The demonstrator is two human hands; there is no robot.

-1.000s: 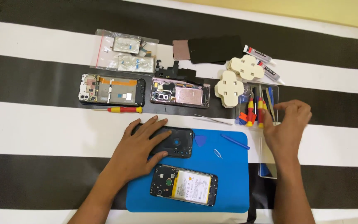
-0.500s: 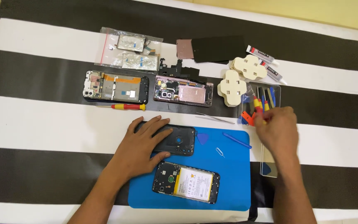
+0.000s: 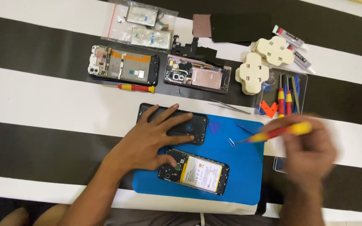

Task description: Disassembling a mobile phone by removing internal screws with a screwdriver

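Observation:
My left hand (image 3: 151, 136) lies flat with fingers spread on a black phone back cover (image 3: 193, 125) at the upper left of a blue work mat (image 3: 239, 175); its thumb touches an opened phone (image 3: 195, 171) with a white battery, lying just below. My right hand (image 3: 311, 152), blurred by motion, holds a red and yellow screwdriver (image 3: 277, 132) whose tip points left over the mat.
On the black and white striped cloth lie two more opened phones (image 3: 124, 65) (image 3: 197, 77), a second red and yellow screwdriver (image 3: 135, 88), tweezers (image 3: 229, 106), bagged parts (image 3: 141, 25), cream cross-shaped blocks (image 3: 252, 77), glue tubes (image 3: 292, 39) and a clear tool tray (image 3: 283, 94).
My right hand has left the tool tray with a red and yellow screwdriver and moved down and left toward the mat. My left hand has stayed on the back cover.

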